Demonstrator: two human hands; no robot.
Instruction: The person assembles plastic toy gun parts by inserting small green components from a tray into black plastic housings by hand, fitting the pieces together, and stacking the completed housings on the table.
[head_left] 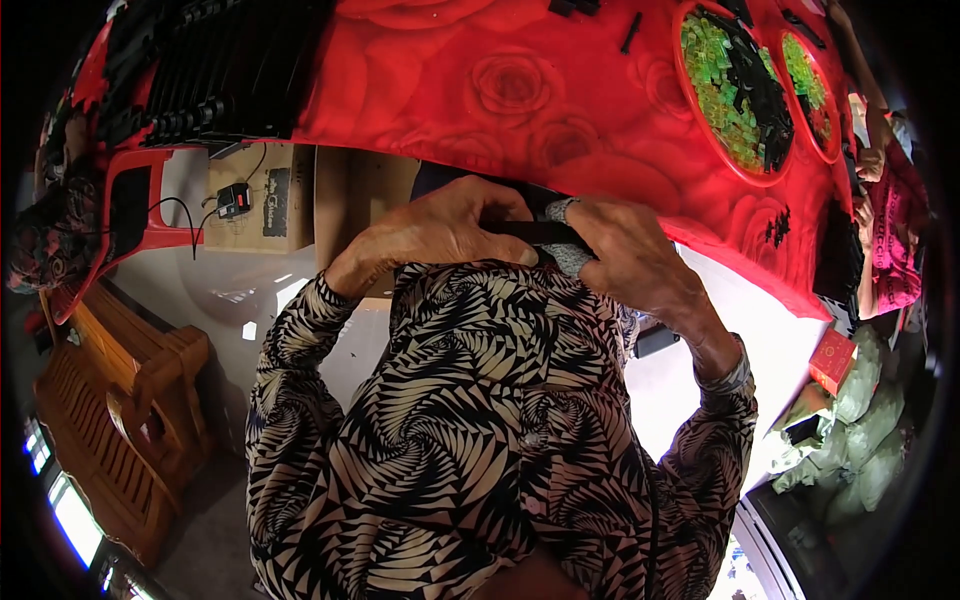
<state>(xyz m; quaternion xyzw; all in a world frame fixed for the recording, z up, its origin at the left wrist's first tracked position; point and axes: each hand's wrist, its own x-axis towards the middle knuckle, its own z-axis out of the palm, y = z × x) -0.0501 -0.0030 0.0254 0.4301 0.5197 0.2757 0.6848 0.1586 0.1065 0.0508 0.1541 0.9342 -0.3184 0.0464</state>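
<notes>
A dark strip-like piece [545, 233] spans the gap between my two hands in front of my patterned shirt. My left hand [445, 228] has its thumb and fingers closed on the left end of the strip. Over on the right end, my right hand [630, 255] presses a grey speckled cloth [570, 258] around it. The cloth shows above and below the strip, and some of my right fingers are hidden. Both hands are just off the near edge of the red rose-patterned tablecloth [600, 120].
Green-yellow and black small pieces fill a round red tray [683, 75], with a second tray [833, 150] beside it. Long black parts [225, 70] are stacked at far left. A wooden bench [110, 420] stands lower left. Another person's hand [870, 163] and several sacks [870, 440] are at right.
</notes>
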